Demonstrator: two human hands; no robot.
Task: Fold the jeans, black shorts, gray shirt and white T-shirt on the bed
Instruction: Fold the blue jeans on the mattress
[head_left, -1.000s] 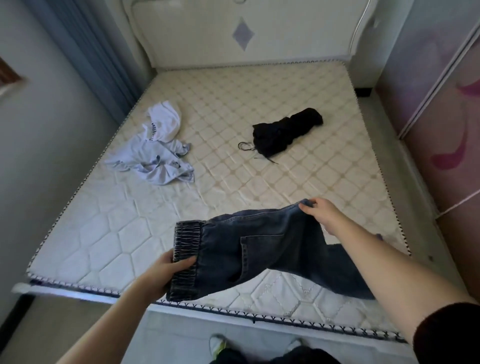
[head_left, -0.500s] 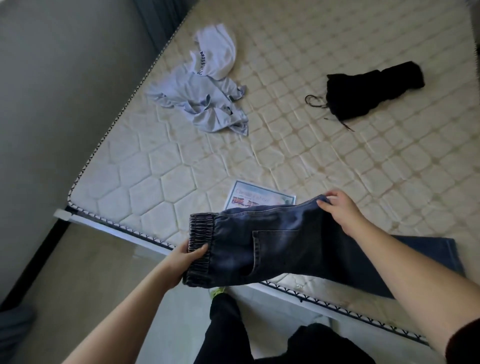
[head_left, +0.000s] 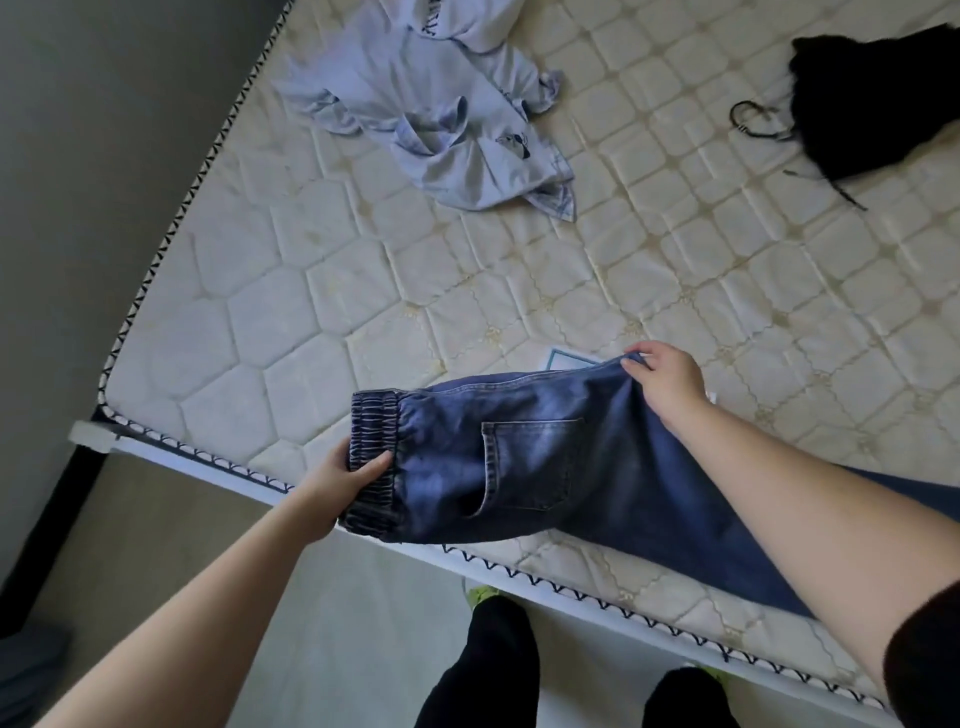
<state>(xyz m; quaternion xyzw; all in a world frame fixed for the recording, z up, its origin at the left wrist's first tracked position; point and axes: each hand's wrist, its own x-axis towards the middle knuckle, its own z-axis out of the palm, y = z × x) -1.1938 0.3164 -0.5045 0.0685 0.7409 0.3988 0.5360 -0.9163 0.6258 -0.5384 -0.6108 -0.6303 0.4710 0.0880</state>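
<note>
The blue jeans (head_left: 530, 467) lie doubled lengthwise along the near edge of the bed (head_left: 270, 332), back pocket up, legs running off to the right under my right arm. My left hand (head_left: 343, 478) grips the elastic waistband at the jeans' left end. My right hand (head_left: 665, 379) pinches the far edge of the jeans at the crotch fold. A crumpled pale gray shirt (head_left: 447, 140) lies at the far left of the mattress, with a white T-shirt (head_left: 467, 21) bunched just behind it. The black shorts (head_left: 872, 98) sit in a heap at the far right, drawstring trailing.
A printed label (head_left: 566, 359) on the mattress peeks out behind the jeans. The mattress corner is at the left, with floor and a gray wall beyond. My legs in black trousers (head_left: 498, 670) stand against the bed's near edge.
The view has tilted down and closer to the bed. The jeans have come lower toward the mattress edge, still held by both hands at the same spots.
</note>
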